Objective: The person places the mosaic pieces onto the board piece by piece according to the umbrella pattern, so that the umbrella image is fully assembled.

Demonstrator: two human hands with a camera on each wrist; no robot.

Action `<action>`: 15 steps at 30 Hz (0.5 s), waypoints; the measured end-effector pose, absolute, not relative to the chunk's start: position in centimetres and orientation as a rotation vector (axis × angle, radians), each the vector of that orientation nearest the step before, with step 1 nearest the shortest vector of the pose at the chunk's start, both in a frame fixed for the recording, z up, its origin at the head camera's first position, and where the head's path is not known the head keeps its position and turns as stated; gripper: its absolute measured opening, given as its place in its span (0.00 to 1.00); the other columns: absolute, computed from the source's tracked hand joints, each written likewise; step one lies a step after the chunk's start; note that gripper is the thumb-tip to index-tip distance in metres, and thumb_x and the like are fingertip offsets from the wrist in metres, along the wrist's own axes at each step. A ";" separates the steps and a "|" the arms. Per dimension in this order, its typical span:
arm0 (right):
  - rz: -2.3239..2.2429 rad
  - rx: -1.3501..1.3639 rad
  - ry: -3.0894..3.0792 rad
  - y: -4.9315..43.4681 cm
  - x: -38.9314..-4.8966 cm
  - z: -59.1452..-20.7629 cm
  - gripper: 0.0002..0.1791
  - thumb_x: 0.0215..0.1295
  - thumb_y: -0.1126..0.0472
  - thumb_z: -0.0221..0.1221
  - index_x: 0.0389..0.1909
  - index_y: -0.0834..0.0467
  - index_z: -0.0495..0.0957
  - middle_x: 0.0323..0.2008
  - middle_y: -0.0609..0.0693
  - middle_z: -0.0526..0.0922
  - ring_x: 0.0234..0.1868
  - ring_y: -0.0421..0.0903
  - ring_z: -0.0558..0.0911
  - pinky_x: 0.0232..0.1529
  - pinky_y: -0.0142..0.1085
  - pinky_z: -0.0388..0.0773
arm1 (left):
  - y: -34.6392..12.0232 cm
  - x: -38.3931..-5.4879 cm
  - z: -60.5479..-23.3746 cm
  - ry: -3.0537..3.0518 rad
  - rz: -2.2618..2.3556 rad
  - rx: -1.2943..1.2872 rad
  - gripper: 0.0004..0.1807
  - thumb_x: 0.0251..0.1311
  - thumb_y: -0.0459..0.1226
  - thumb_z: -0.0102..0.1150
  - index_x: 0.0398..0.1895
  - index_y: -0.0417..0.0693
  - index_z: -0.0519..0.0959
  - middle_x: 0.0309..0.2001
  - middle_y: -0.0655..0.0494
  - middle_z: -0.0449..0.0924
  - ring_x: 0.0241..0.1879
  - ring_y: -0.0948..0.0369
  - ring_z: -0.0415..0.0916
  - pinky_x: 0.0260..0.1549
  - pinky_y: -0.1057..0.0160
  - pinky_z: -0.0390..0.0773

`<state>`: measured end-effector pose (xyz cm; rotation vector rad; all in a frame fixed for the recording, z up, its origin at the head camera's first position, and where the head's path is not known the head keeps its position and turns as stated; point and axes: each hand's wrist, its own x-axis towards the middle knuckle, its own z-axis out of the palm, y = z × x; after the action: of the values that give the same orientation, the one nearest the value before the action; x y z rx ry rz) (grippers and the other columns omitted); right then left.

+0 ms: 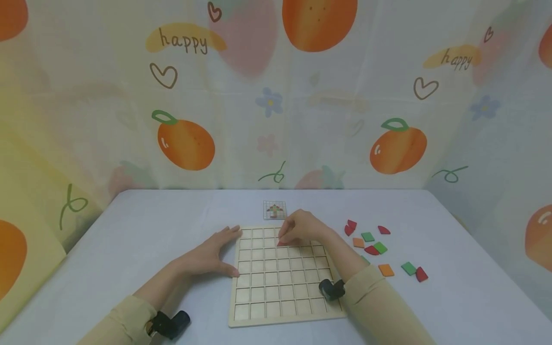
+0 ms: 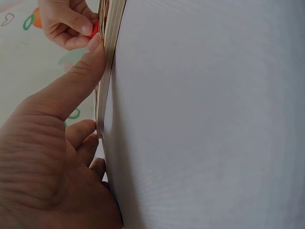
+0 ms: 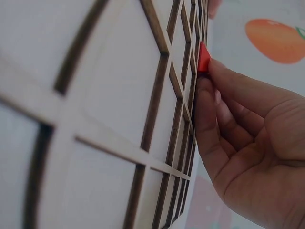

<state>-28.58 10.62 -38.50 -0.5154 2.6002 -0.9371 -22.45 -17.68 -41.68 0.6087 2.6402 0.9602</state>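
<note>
A wooden grid board (image 1: 280, 287) with square cells lies on the white table. My left hand (image 1: 207, 254) rests along the board's left edge, thumb and fingers spread and touching the rim; the left wrist view shows the thumb (image 2: 76, 86) on that edge. Over the upper middle of the board, my right hand (image 1: 304, 227) pinches a small red piece (image 3: 204, 58) between thumb and fingertips. The piece is at a cell in an upper row; whether it touches the bottom of the cell I cannot tell.
Right of the board lie several loose red quarter-round, green (image 1: 408, 268) and orange (image 1: 386, 270) square pieces. A small pattern card (image 1: 274, 210) with a gridded picture is behind the board. A fruit-printed curtain (image 1: 267, 134) hangs behind the table.
</note>
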 end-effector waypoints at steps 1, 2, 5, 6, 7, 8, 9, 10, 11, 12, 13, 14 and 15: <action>-0.936 -0.511 2.600 10.6 -28.6 -38.5 0.04 0.54 0.59 0.72 0.29 0.53 0.87 0.32 0.44 0.88 0.34 0.39 0.77 0.43 0.32 0.74 | -17.7 -22.4 -41.7 2.641 0.960 0.609 0.59 0.43 0.51 0.77 0.77 0.43 0.55 0.80 0.46 0.48 0.79 0.37 0.37 0.73 0.30 0.44; -0.937 -0.507 2.600 10.6 -28.6 -38.6 0.03 0.54 0.60 0.71 0.29 0.54 0.87 0.31 0.45 0.88 0.33 0.39 0.77 0.42 0.31 0.74 | -17.7 -22.4 -41.7 2.641 0.959 0.609 0.59 0.43 0.51 0.77 0.77 0.43 0.55 0.80 0.46 0.48 0.79 0.37 0.38 0.73 0.30 0.44; -0.935 -0.501 2.601 10.5 -28.5 -38.6 0.03 0.55 0.60 0.71 0.29 0.54 0.87 0.31 0.45 0.88 0.33 0.38 0.78 0.40 0.29 0.74 | -17.7 -22.4 -41.7 2.640 0.962 0.606 0.59 0.43 0.51 0.77 0.77 0.43 0.55 0.80 0.46 0.47 0.79 0.38 0.37 0.73 0.31 0.44; -0.932 -0.502 2.605 10.5 -28.5 -38.6 0.03 0.54 0.60 0.71 0.29 0.54 0.87 0.32 0.45 0.88 0.33 0.38 0.78 0.40 0.29 0.75 | -17.7 -22.4 -41.7 2.639 0.964 0.606 0.59 0.43 0.51 0.77 0.77 0.43 0.55 0.80 0.46 0.47 0.79 0.38 0.37 0.73 0.31 0.44; -0.929 -0.503 2.608 10.5 -28.5 -38.5 0.03 0.54 0.60 0.71 0.29 0.53 0.87 0.32 0.45 0.88 0.33 0.38 0.78 0.40 0.29 0.75 | -17.7 -22.5 -41.7 2.639 0.964 0.606 0.59 0.43 0.51 0.77 0.77 0.43 0.55 0.80 0.46 0.47 0.79 0.38 0.37 0.73 0.31 0.44; -0.927 -0.505 2.609 10.5 -28.5 -38.5 0.03 0.54 0.60 0.72 0.29 0.53 0.87 0.32 0.45 0.88 0.33 0.38 0.78 0.40 0.29 0.75 | -17.7 -22.5 -41.7 2.638 0.965 0.608 0.59 0.43 0.51 0.77 0.77 0.43 0.55 0.80 0.46 0.47 0.79 0.38 0.37 0.74 0.31 0.43; -0.923 -0.506 2.611 10.5 -28.5 -38.5 0.04 0.53 0.60 0.72 0.29 0.53 0.87 0.32 0.45 0.88 0.33 0.38 0.78 0.40 0.30 0.75 | -17.8 -22.5 -41.7 2.639 0.966 0.608 0.59 0.43 0.51 0.77 0.77 0.43 0.55 0.80 0.46 0.47 0.79 0.38 0.37 0.74 0.31 0.43; -0.920 -0.510 2.614 10.4 -28.5 -38.5 0.04 0.53 0.60 0.72 0.29 0.53 0.87 0.32 0.45 0.88 0.33 0.38 0.79 0.40 0.30 0.76 | -17.7 -22.5 -41.7 2.639 0.965 0.611 0.59 0.43 0.51 0.77 0.77 0.43 0.55 0.80 0.46 0.47 0.79 0.38 0.37 0.74 0.31 0.43; -0.916 -0.512 2.616 10.4 -28.5 -38.5 0.04 0.52 0.60 0.72 0.29 0.53 0.87 0.32 0.44 0.88 0.33 0.38 0.79 0.41 0.30 0.76 | -17.7 -22.5 -41.7 2.640 0.965 0.614 0.59 0.43 0.51 0.77 0.77 0.43 0.55 0.80 0.45 0.47 0.79 0.37 0.37 0.73 0.31 0.43; -0.910 -0.516 2.619 10.4 -28.5 -38.6 0.04 0.52 0.60 0.73 0.29 0.53 0.87 0.32 0.44 0.88 0.33 0.39 0.78 0.41 0.30 0.75 | -17.7 -22.5 -41.7 2.641 0.964 0.615 0.59 0.43 0.51 0.77 0.77 0.43 0.55 0.80 0.45 0.47 0.79 0.37 0.37 0.73 0.31 0.43; -0.904 -0.519 2.621 10.4 -28.5 -38.6 0.04 0.52 0.60 0.73 0.29 0.53 0.87 0.32 0.44 0.88 0.33 0.39 0.78 0.41 0.31 0.75 | -17.7 -22.5 -41.7 2.641 0.966 0.616 0.59 0.43 0.51 0.77 0.77 0.43 0.55 0.80 0.45 0.47 0.79 0.37 0.37 0.73 0.31 0.43; -0.898 -0.524 2.623 10.4 -28.6 -38.6 0.04 0.52 0.60 0.72 0.29 0.53 0.87 0.31 0.44 0.88 0.33 0.39 0.78 0.41 0.31 0.75 | -17.7 -22.5 -41.7 2.641 0.967 0.617 0.59 0.43 0.51 0.77 0.77 0.43 0.55 0.80 0.45 0.47 0.79 0.37 0.37 0.73 0.30 0.43; -0.891 -0.527 2.626 10.4 -28.6 -38.6 0.04 0.52 0.60 0.72 0.29 0.52 0.87 0.31 0.43 0.88 0.33 0.39 0.77 0.41 0.31 0.74 | -17.7 -22.5 -41.8 2.642 0.966 0.615 0.59 0.43 0.51 0.77 0.77 0.43 0.55 0.80 0.45 0.47 0.79 0.37 0.37 0.73 0.30 0.43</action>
<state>-28.57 10.42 -38.62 -0.5269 2.6257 -0.8907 -22.47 -17.71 -41.77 0.6153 2.6417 0.9657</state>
